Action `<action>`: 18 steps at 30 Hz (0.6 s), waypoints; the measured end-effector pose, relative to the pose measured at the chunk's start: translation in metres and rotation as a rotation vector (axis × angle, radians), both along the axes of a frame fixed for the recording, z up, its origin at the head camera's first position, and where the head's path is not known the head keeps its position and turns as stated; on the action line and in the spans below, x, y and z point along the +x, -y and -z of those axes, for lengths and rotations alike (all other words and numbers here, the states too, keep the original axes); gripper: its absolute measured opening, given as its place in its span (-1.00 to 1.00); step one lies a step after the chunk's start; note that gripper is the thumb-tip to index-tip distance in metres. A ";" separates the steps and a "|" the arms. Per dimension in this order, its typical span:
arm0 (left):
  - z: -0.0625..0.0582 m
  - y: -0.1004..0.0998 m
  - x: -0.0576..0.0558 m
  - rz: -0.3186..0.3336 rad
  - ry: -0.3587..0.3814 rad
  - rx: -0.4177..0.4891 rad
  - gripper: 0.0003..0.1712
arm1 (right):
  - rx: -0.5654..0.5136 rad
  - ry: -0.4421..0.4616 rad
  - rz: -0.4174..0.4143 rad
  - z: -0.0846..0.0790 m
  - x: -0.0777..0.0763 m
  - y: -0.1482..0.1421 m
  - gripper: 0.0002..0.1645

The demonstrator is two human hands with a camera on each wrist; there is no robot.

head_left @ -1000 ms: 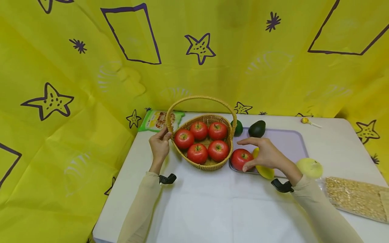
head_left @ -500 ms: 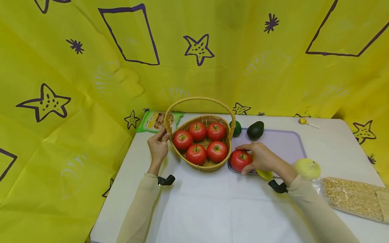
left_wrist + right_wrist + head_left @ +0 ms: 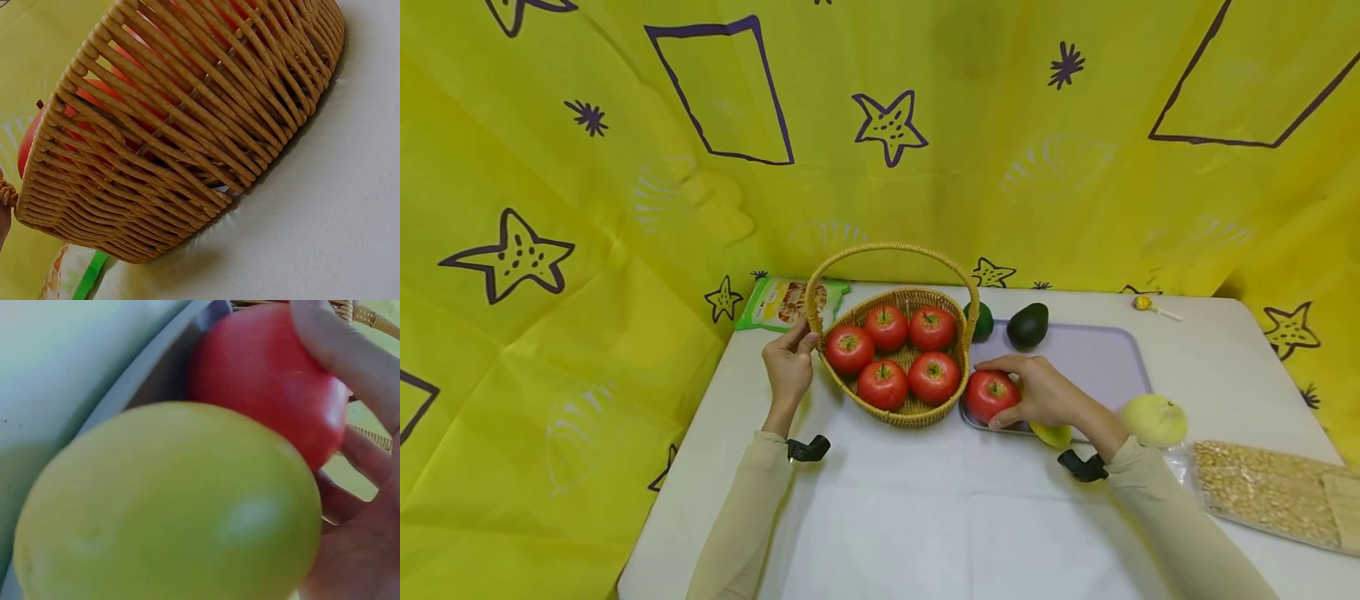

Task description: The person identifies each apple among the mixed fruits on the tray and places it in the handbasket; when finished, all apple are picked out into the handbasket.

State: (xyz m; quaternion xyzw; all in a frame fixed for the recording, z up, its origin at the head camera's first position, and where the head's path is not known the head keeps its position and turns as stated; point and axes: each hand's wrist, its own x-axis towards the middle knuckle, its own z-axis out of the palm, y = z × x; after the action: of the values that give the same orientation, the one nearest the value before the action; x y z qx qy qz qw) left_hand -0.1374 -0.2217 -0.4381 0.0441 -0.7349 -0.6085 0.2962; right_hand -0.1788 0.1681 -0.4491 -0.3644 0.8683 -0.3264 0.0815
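Note:
A wicker basket (image 3: 917, 419) with a tall hoop handle (image 3: 891, 247) stands mid-table, holding several red apples (image 3: 882, 385). My left hand (image 3: 788, 371) pinches the foot of the handle on the basket's left side. To the right of the basket, my right hand (image 3: 1047, 393) grips another red apple (image 3: 990, 394) at the front left corner of a lilac tray (image 3: 1097, 358), thumb on the near side and fingers on the far side. Right beside that apple lies a smooth yellow-green fruit (image 3: 169, 500), partly under the hand in the head view.
A dark avocado (image 3: 1027, 326) and a green fruit (image 3: 981, 323), partly hidden by the basket handle, sit along the tray's back. Rightward are a pale round fruit (image 3: 1153, 419), a bag of grain (image 3: 1262, 492) and a lollipop (image 3: 1144, 303). A green packet (image 3: 775, 302) lies behind the basket's left.
My right hand has come down and left, its raised fingers closing round the apple by the tray corner. The left hand stays on the basket handle.

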 end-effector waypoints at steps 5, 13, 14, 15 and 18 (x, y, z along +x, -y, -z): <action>0.001 0.001 0.000 -0.010 -0.023 -0.026 -0.64 | -0.068 0.006 0.048 -0.004 0.000 -0.003 0.00; 0.001 0.000 0.001 -0.007 -0.015 -0.029 -0.65 | -0.223 0.113 0.107 -0.020 -0.002 -0.011 0.01; 0.001 0.000 0.001 -0.007 -0.013 -0.029 -0.65 | -0.246 0.131 0.114 -0.022 -0.002 -0.011 0.00; 0.001 0.000 0.001 -0.009 -0.011 -0.028 -0.65 | -0.267 0.145 0.123 -0.024 -0.002 -0.012 -0.01; 0.000 0.000 0.001 -0.009 -0.011 -0.038 -0.65 | -0.325 0.192 0.139 -0.031 -0.002 -0.012 -0.03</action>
State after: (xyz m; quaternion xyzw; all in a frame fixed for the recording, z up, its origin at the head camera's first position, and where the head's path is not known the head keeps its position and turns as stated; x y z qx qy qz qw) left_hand -0.1363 -0.2212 -0.4385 0.0385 -0.7446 -0.5932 0.3038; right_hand -0.1808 0.1805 -0.4185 -0.2791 0.8155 -0.5005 0.0814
